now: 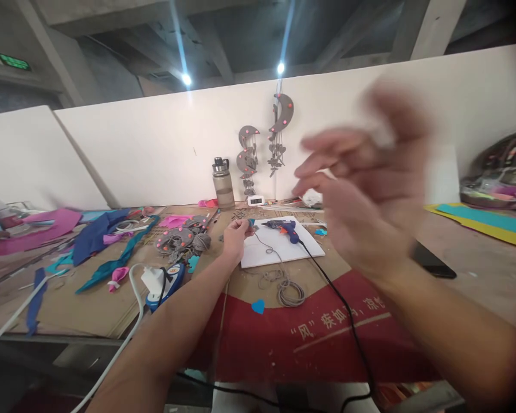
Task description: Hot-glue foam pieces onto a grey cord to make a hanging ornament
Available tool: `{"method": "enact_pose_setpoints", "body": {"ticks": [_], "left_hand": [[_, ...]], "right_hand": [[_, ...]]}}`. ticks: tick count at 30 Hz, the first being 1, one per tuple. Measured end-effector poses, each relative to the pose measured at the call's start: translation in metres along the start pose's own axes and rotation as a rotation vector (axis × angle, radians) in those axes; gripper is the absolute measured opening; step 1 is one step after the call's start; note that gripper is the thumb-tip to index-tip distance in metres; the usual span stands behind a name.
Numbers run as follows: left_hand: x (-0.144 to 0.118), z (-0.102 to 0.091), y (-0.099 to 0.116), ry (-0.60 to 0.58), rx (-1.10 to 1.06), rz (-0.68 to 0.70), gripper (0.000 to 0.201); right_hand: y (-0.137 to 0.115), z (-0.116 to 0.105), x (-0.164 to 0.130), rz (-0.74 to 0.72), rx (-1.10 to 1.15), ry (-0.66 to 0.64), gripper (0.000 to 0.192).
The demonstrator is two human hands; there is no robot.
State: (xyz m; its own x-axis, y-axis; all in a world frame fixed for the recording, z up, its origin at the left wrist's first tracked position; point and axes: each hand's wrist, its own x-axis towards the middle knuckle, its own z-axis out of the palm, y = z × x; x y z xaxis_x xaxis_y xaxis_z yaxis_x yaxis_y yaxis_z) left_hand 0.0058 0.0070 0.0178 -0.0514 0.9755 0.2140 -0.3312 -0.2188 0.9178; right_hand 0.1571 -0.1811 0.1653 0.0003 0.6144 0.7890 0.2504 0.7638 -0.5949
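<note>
Left hand (233,238) pinching grey cord (284,287), right hand (370,189) raised, blurred, spread.

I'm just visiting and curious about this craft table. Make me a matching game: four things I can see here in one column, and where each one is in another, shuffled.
Things:
1. glue gun
2. water bottle
3. blue felt heart
4. black phone

Places:
A. by the back wall, left of the hanging moon ornaments
B. on the red part of the table cover, near the coiled grey cord
C. on the white board
D. flat on the table, right of the board

Pairs: 1-C, 2-A, 3-B, 4-D
</note>
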Motion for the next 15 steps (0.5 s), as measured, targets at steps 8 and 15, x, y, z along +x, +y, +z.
{"method": "enact_pose_setpoints", "body": {"ticks": [8,15], "left_hand": [[-0.004,0.002,0.011,0.001,0.302,0.234,0.012],[-0.003,0.000,0.013,0.049,0.436,0.357,0.012]], "right_hand": [[0.167,0.063,-0.002,0.417,-0.063,0.011,0.035],[0.176,0.081,-0.006,0.665,0.274,-0.128,0.043]]}}
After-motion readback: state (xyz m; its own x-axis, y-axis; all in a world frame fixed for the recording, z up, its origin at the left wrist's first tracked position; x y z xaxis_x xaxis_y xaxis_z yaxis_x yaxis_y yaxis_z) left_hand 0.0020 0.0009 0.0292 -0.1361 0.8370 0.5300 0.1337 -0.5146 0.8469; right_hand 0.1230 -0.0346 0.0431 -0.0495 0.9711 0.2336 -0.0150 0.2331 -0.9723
